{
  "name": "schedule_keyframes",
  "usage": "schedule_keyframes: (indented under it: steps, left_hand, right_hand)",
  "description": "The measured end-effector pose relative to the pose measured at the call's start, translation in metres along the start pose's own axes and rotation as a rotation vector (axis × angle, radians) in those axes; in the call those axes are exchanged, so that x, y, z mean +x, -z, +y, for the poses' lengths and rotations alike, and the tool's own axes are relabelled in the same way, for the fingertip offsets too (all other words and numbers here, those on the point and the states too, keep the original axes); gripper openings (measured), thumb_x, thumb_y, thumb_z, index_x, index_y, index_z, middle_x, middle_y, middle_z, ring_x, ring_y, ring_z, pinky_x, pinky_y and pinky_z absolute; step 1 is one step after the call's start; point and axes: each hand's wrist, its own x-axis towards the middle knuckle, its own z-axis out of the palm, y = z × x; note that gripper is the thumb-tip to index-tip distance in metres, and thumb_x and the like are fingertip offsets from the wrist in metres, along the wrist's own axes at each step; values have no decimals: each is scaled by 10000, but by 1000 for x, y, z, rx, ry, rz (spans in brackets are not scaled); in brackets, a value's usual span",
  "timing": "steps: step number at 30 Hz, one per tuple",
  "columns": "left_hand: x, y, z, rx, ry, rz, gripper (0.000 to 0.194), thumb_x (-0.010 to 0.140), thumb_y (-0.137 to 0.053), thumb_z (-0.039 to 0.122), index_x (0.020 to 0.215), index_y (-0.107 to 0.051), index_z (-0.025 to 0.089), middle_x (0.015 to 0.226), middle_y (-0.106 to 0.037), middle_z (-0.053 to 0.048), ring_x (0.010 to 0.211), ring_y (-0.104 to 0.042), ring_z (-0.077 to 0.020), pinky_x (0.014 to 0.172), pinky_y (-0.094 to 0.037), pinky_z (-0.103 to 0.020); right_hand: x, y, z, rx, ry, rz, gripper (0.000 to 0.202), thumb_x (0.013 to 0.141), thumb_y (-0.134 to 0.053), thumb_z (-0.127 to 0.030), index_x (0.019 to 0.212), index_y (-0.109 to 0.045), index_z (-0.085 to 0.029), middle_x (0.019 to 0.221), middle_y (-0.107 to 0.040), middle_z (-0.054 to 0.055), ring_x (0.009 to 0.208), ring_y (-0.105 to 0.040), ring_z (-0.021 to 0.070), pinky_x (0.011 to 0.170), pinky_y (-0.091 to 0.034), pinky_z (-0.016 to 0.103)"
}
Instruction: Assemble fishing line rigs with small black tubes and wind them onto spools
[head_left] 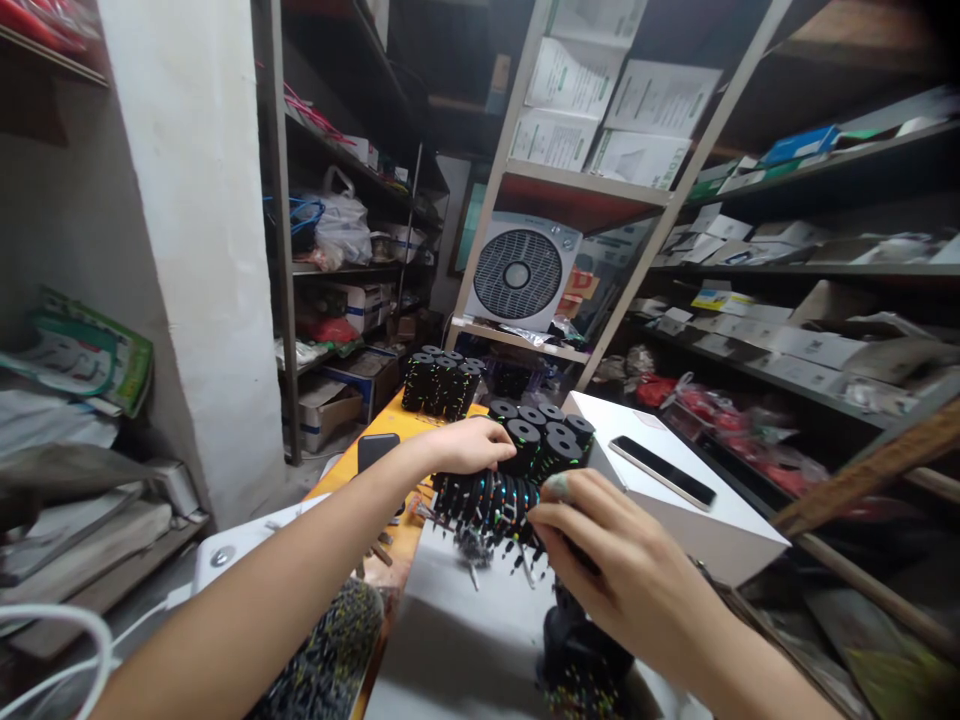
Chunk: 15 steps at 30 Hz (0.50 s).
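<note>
A black roll wound with cords that carry small coloured tips (487, 500) lies sideways above the white surface (442, 640). My left hand (476, 445) is over its upper side, fingers closed together near the upright black rolls (536, 435); what they hold, if anything, is too small to name. At the roll's right end is my right hand (600, 530), its fingers curled against it. Below my right hand is another dark bundle with coloured tips (585, 650), partly blurred.
More black rolls (442, 380) stand on the orange table (405, 425). A phone (664, 470) lies on a white box (720, 535) at right. A dark heap of small pieces (330, 650) is at lower left. A fan (519, 270) stands behind.
</note>
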Motion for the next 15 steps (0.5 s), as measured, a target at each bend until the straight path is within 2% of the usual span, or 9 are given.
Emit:
schedule_keyframes:
  steps: [2,4,8,11,13,15]
  left_hand:
    - [-1,0,1,2,2,1,284,936,-570,342,1134,-610,143,1105,-655,-77,932,-655,-208,806,-558,-409]
    - [-1,0,2,2,5,3,283,936,-570,341,1134,-610,143,1108,-654,-78,935,-655,-209,810,-557,-411]
    - [-2,1,3,1,5,7,283,936,-570,342,1133,-611,143,1109,-654,-77,937,-654,-211,812,-556,-412]
    - [-1,1,3,-5,2,10,281,935,-571,343,1128,-613,142,1107,-654,-76,938,-654,-212,811,-556,-411]
    - [-1,0,2,-10,3,12,281,935,-572,343,1126,-614,142,1106,-654,-75,937,-654,-212,811,-556,-411]
    - [0,0,1,-18,4,10,280,935,-571,344,1124,-614,142,1104,-655,-75,935,-654,-211,810,-556,-411]
  right_hand:
    - [-3,8,-1,62,-69,53,158,941,-471,-83,991,-603,-153,863,-540,75,805,-503,198,658,-474,335]
    - [-5,9,-2,21,-80,62,156,939,-478,-89,1013,-599,-153,844,-534,73,795,-491,207,655,-462,346]
    - [-6,-8,-5,-112,-41,9,113,935,-502,-120,965,-606,-151,813,-544,76,784,-478,234,674,-457,391]
    - [-7,-21,-7,-183,17,20,129,909,-507,-66,878,-601,-149,798,-559,76,786,-481,236,698,-453,397]
    - [-9,-20,-8,-125,20,48,146,889,-506,-37,840,-582,-153,789,-559,68,786,-484,224,706,-450,381]
    - [-10,-11,-6,26,-58,106,136,885,-509,-43,843,-565,-158,808,-552,58,794,-497,203,704,-449,347]
